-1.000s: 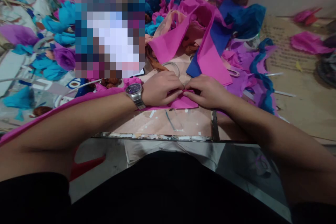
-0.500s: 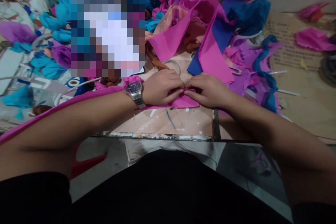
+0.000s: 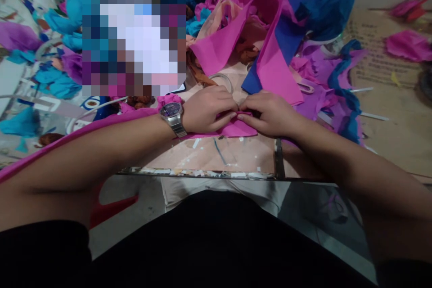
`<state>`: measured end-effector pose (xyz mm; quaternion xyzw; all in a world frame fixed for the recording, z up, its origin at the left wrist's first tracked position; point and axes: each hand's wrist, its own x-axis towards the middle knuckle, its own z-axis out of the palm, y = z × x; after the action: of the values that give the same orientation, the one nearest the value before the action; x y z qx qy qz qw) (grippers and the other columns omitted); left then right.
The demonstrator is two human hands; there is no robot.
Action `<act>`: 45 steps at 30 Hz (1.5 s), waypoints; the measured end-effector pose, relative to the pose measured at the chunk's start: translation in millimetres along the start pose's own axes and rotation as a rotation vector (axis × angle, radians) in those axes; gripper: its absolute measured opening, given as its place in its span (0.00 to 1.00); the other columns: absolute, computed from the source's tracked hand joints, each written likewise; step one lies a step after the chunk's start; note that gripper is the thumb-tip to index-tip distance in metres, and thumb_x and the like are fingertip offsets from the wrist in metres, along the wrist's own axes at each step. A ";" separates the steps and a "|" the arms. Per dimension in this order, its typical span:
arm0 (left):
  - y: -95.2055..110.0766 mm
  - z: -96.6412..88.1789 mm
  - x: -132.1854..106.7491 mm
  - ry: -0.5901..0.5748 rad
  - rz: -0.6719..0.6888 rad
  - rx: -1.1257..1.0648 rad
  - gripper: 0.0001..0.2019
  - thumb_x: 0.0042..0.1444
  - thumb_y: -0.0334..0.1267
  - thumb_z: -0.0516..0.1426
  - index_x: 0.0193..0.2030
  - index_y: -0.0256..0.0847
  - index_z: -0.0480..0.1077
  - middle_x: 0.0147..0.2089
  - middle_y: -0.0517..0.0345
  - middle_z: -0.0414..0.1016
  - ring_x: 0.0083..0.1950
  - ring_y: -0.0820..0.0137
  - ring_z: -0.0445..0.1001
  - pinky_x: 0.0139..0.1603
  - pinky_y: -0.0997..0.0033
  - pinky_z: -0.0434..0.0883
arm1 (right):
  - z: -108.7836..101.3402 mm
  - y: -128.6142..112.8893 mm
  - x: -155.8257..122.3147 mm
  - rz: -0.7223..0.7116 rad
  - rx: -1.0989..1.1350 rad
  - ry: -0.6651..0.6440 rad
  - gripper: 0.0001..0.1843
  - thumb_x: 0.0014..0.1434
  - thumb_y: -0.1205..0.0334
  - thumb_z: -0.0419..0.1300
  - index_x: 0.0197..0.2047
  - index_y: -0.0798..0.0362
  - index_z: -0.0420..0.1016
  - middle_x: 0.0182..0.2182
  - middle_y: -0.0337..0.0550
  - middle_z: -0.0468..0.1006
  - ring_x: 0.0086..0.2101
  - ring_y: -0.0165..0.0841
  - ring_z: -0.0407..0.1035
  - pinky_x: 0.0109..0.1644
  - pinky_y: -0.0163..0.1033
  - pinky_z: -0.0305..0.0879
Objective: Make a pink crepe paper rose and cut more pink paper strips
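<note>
My left hand [image 3: 206, 110], with a steel wristwatch [image 3: 172, 114] on its wrist, and my right hand [image 3: 270, 112] meet at the middle of the table. Both have their fingers curled and pinch a long strip of magenta crepe paper [image 3: 236, 129] that lies flat on the table top. The fingertips of the two hands touch one another over the strip. The strip runs away to the left under my left forearm. Its end pokes out below my hands.
A heap of pink, blue and purple paper strips [image 3: 266, 36] lies just beyond my hands. Finished blue and purple paper flowers [image 3: 64, 81] lie at the left. A clear tape roll [image 3: 222, 80] sits behind my left hand. Brown cardboard [image 3: 388, 99] covers the right. The table edge [image 3: 202, 173] runs below.
The hands stay pinched on the magenta strip; the fingers shift only slightly. The view has tilted down a little, so everything sits lower in the frame.
</note>
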<state>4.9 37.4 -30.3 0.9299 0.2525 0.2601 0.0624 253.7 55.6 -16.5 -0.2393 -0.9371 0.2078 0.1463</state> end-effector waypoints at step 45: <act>1.9 1.4 0.9 -0.024 -0.101 -0.114 0.16 0.69 0.50 0.52 0.42 0.44 0.77 0.39 0.51 0.79 0.45 0.64 0.77 0.49 0.56 0.74 | -4.6 -5.7 0.2 0.087 -0.010 -0.046 0.18 0.72 0.47 0.56 0.45 0.49 0.80 0.37 0.46 0.81 0.39 0.40 0.73 0.47 0.47 0.63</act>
<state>7.1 36.3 -30.6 0.9140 0.2830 0.2595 0.1310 252.9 52.6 -9.9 -0.2759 -0.9299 0.2146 0.1142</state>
